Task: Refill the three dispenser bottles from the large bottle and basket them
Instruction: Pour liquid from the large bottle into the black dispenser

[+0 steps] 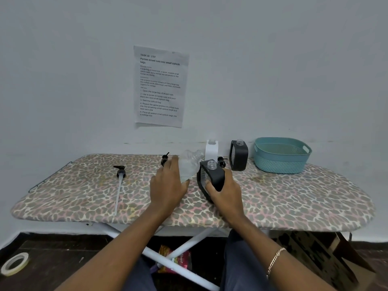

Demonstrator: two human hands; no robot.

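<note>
Ironing board, leopard-print cover, against a pale wall.

Left hand: fingers wrapped round the clear large bottle, which is uncapped and tilted, its mouth up and to the right, just above the near black dispenser. Liquid level hard to judge through the clear plastic; possibly some in the lower part.

Right hand: fingers curled round the near black dispenser's lower body, holding it tilted left, open neck up, base on or close to the board.

White dispenser upright at the back edge, pump off. Second black dispenser upright to its right, neck open, near the teal basket at the board's right end.

Three pump heads lie loose: long-tubed pump well to the left, second pump behind the left hand, third pump between the two black dispensers.

Printed sheet on the wall. Tape roll on the floor.
</note>
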